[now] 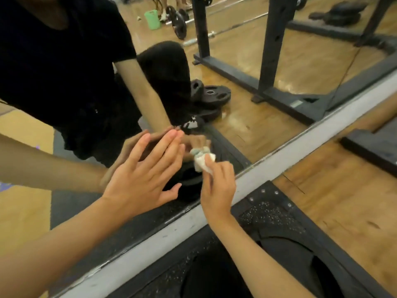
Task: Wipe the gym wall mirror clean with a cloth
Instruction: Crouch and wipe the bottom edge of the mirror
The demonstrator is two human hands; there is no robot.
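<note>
Small white cloth (pixel 203 158), crumpled into a wad, low on mirror (pixel 268 82), just above grey bottom strip (pixel 279 155). Pinched by curled fingers (pixel 224 171) of right hand (pixel 218 188), pressed to glass. Left hand (pixel 146 168) just beside it, fingers straight and spread, tips on glass, holding nothing. Cloth partly covered by thumb, edges blurred into its own reflection. Weight plates (pixel 211 95) reflected beyond; wood floor (pixel 343 201) at right.

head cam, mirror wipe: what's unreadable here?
- Head view: where the cloth meets the mirror, hidden by the right hand gripping it.
- Head view: palm contact of the left hand, hidden by its own back.
- Head view: mirror's top, cut by the frame edge.
- Head view: smears on the glass, too blurred.
</note>
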